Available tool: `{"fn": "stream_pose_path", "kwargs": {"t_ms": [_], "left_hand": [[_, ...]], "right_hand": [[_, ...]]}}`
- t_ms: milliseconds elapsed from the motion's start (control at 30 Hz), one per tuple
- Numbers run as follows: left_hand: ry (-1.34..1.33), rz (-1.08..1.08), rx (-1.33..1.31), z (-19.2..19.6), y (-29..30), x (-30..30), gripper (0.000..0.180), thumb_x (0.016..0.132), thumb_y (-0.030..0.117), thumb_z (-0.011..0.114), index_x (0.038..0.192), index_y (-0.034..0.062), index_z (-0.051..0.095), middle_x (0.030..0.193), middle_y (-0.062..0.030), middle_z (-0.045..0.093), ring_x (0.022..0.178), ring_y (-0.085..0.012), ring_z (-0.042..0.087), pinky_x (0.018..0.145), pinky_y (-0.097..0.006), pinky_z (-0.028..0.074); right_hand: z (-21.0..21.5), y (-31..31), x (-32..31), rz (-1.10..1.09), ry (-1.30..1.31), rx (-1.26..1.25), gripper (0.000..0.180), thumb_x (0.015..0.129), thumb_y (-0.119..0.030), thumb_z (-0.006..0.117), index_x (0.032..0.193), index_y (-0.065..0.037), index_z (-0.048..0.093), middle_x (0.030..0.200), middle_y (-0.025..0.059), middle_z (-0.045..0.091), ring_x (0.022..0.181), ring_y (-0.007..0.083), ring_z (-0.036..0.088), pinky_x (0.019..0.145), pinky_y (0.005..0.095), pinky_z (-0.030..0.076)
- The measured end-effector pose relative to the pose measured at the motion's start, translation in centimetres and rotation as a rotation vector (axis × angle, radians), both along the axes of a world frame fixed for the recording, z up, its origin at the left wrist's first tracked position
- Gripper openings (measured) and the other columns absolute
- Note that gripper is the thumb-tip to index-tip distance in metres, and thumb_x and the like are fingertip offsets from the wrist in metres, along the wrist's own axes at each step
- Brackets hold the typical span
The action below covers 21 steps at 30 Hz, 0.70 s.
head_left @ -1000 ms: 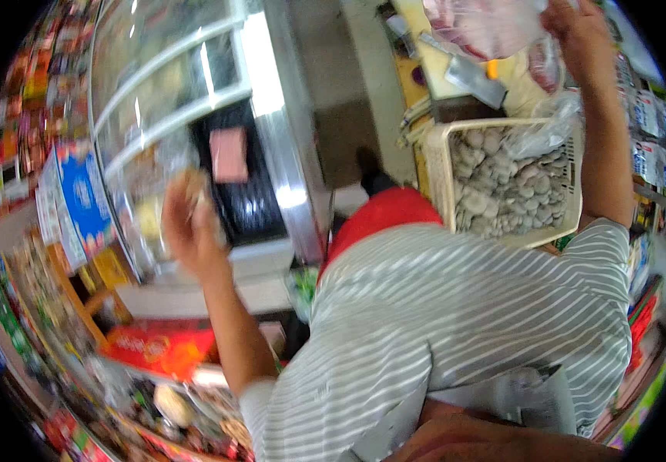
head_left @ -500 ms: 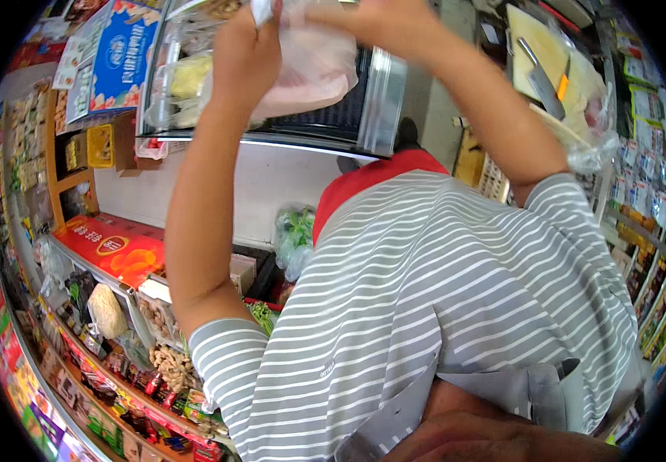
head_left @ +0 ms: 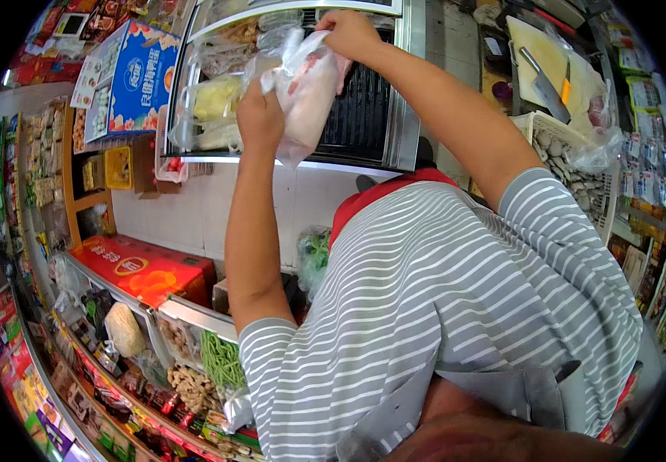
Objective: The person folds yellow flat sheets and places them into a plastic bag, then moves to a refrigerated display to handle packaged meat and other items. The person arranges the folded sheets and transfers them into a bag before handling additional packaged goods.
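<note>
Near our chest, our left hand [head_left: 260, 119] grips the side of a clear plastic bag of pale pink meat [head_left: 307, 92]. Our right hand [head_left: 350, 35] pinches its top, holding it above the glass-topped chest freezer [head_left: 371, 115]. Farther right stands a white mesh basket of shellfish [head_left: 572, 158].

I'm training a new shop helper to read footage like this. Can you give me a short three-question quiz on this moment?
1. True or false: both hands grip the clear plastic bag of pale pink meat.
2. Which hand is on the bag's top edge? A. left hand B. right hand
3. What lies on the cutting board at upper right?

Key: 1 true. 2 B; the left hand holds the bag's side, lower down. 3 A cleaver.
</note>
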<state>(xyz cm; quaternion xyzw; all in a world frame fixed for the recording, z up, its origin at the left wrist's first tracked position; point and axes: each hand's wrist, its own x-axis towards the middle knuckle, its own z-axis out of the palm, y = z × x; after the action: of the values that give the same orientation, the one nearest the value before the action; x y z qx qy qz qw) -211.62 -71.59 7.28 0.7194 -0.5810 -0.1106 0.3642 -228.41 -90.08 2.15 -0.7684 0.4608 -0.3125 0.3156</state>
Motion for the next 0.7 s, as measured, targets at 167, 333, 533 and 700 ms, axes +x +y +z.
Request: {"fn": "stream_pose_path", "kwargs": {"t_ms": [167, 333, 533, 700], "left_hand": [[0.159, 0.02, -0.068, -1.9, -0.4, -0.9, 0.022, 0.094, 0.012, 0.049, 0.1, 0.0, 0.066, 0.087, -0.0215, 0.066, 0.082, -0.0349, 0.065, 0.076, -0.042, 0.049], [1.015, 0.207, -0.081, -3.6, -2.3, -0.5, 0.023, 0.097, 0.013, 0.049, 0.109, -0.0004, 0.064, 0.102, -0.0139, 0.067, 0.091, -0.0273, 0.064, 0.081, -0.038, 0.051], [1.028, 0.148, 0.167, -3.5, -1.2, 0.4, 0.029, 0.098, 0.02, 0.053, 0.119, 0.0004, 0.057, 0.115, -0.0127, 0.061, 0.106, -0.0262, 0.061, 0.092, -0.04, 0.049], [0.375, -0.031, 0.255, 0.7, -1.9, -2.8, 0.063, 0.086, 0.031, 0.077, 0.132, -0.0043, 0.053, 0.129, -0.0192, 0.058, 0.117, -0.0303, 0.057, 0.1, -0.038, 0.045]], "right_hand": [[-4.8, -1.2, -3.1, -0.19, 0.143, 0.094, 0.025, 0.074, -0.019, 0.065, 0.097, -0.017, 0.075, 0.098, 0.0106, 0.074, 0.091, 0.0336, 0.07, 0.081, 0.0437, 0.055], [-7.2, -4.0, -3.5, -0.22, -0.289, 0.405, 0.023, 0.08, -0.02, 0.066, 0.097, -0.006, 0.073, 0.095, 0.0094, 0.074, 0.091, 0.0274, 0.07, 0.08, 0.0427, 0.055], [1.4, 0.4, -1.0, -0.166, -0.937, 1.287, 0.014, 0.093, -0.013, 0.062, 0.096, -0.002, 0.07, 0.092, 0.0109, 0.072, 0.076, 0.025, 0.071, 0.073, 0.0414, 0.06], [2.5, -0.2, 1.0, 0.116, -0.8, 1.381, 0.02, 0.095, -0.016, 0.054, 0.097, -0.004, 0.07, 0.09, 0.0093, 0.071, 0.083, 0.0212, 0.07, 0.074, 0.0407, 0.06]]}}
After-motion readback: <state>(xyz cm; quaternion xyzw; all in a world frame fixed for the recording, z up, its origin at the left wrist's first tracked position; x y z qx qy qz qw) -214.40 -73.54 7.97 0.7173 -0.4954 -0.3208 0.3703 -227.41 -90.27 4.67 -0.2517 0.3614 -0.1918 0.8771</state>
